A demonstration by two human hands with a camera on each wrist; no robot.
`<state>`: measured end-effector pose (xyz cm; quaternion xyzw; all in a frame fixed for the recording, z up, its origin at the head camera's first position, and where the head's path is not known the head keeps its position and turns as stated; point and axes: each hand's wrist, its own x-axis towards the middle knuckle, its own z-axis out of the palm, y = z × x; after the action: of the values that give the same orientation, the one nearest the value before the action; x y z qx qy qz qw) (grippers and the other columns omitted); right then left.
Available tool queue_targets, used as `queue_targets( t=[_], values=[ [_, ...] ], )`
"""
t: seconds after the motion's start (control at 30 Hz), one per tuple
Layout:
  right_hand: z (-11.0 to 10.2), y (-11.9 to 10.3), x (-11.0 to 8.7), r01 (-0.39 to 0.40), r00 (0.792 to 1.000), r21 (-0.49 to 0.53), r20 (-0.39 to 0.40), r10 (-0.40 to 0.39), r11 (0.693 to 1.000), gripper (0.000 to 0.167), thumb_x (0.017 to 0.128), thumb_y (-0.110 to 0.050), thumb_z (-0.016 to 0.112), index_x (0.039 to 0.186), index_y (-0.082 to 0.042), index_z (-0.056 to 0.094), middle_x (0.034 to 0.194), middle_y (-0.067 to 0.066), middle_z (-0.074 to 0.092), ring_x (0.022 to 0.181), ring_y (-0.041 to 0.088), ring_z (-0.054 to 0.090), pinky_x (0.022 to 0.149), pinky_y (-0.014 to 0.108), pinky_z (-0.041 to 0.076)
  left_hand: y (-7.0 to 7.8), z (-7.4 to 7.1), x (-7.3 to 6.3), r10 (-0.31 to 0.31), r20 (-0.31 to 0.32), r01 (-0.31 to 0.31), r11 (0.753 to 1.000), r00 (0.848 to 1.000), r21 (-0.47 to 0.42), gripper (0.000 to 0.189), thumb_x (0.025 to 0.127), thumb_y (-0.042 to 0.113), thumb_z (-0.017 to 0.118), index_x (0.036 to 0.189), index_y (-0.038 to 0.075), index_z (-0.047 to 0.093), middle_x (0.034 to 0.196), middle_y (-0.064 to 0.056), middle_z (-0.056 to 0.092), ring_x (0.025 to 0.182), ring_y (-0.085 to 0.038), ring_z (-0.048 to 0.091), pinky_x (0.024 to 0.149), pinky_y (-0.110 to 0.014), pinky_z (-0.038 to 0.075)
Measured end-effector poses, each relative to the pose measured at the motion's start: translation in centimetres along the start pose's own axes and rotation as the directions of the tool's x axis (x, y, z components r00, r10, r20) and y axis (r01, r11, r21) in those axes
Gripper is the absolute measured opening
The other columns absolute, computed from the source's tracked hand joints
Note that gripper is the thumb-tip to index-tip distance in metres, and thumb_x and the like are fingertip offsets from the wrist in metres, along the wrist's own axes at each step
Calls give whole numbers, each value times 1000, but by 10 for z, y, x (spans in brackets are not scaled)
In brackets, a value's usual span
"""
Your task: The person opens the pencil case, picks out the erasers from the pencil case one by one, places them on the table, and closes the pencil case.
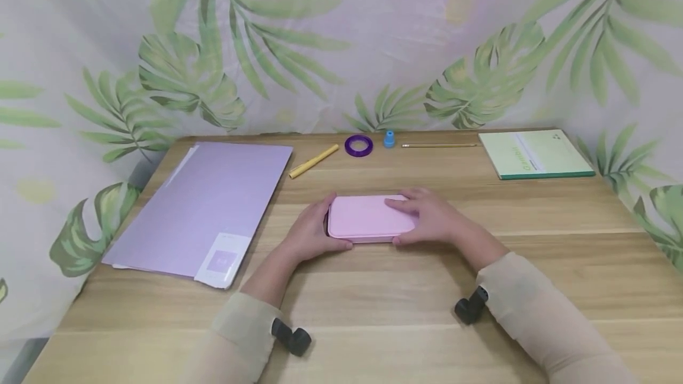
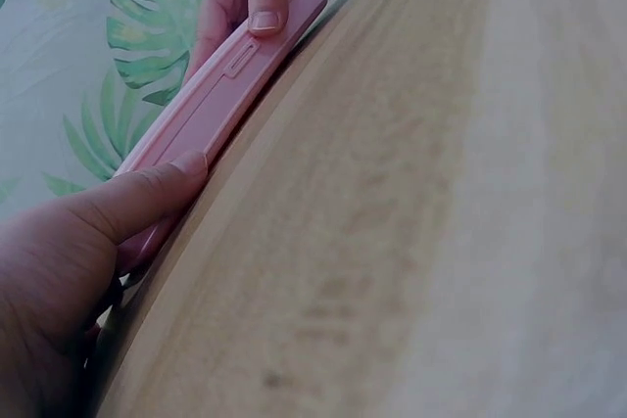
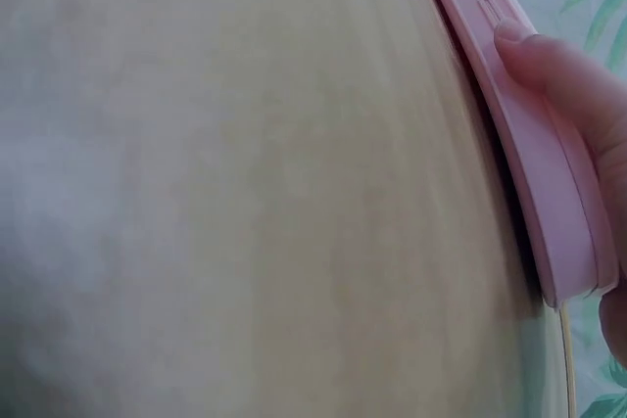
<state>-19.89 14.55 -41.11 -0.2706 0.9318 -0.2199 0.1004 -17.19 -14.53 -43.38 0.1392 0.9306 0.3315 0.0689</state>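
A pink pencil case (image 1: 363, 218) with rounded corners lies flat near the middle of the table, its lid down. My left hand (image 1: 315, 230) grips its left end, with the thumb (image 2: 162, 188) along the front side. At the right end my right hand (image 1: 429, 218) holds it, fingers spread over the lid and the thumb (image 3: 549, 66) against the front side. A small slot-shaped detail shows on that front side in the left wrist view. Its underside is hidden.
On the wooden table (image 1: 373, 325), a purple folder (image 1: 213, 194) lies left. Along the back are a yellow pen (image 1: 313, 162), a purple tape roll (image 1: 348, 146), a small blue cone-shaped piece (image 1: 389, 140) and a thin pencil (image 1: 440, 146). A green notebook (image 1: 533, 156) sits back right.
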Motion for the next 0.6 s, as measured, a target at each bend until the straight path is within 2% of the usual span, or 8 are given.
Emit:
queue_targets(
  t=[0.23, 0.37, 0.47, 0.6],
  values=[
    [-12, -1, 0, -22, 1000, 50, 15, 21, 999, 81, 70, -54, 80, 141, -25, 54, 153, 19, 41, 142, 45, 33, 116, 64, 27, 2, 0, 4, 37, -10, -38, 999, 999, -18, 119, 63, 46, 89, 155, 5, 25, 151, -21, 43, 139, -39, 40, 118, -51, 31],
    [-20, -4, 2, -44, 998, 62, 49, 41, 997, 76, 74, -54, 78, 141, -27, 54, 153, 16, 42, 142, 43, 35, 116, 62, 27, 2, -2, 5, 35, -14, -36, 999, 999, -37, 119, 63, 43, 89, 155, 6, 23, 153, -22, 40, 141, -41, 37, 119, -53, 29],
    [-24, -5, 2, -40, 996, 65, 87, 34, 997, 77, 74, -56, 77, 142, -27, 53, 153, 16, 42, 141, 42, 37, 116, 60, 29, 1, -2, 3, 11, 2, -11, 999, 1000, -35, 121, 64, 44, 89, 156, 6, 21, 155, -21, 37, 143, -40, 34, 120, -52, 27],
    [-34, -1, -2, -97, 991, 179, 106, 79, 979, 70, 77, -52, 76, 139, -24, 56, 150, 14, 47, 138, 40, 43, 114, 57, 33, -1, -2, 1, -8, 10, 8, 1000, 1000, -29, 125, 63, 45, 89, 156, 4, 17, 156, -20, 34, 144, -38, 33, 121, -51, 26]
  ],
)
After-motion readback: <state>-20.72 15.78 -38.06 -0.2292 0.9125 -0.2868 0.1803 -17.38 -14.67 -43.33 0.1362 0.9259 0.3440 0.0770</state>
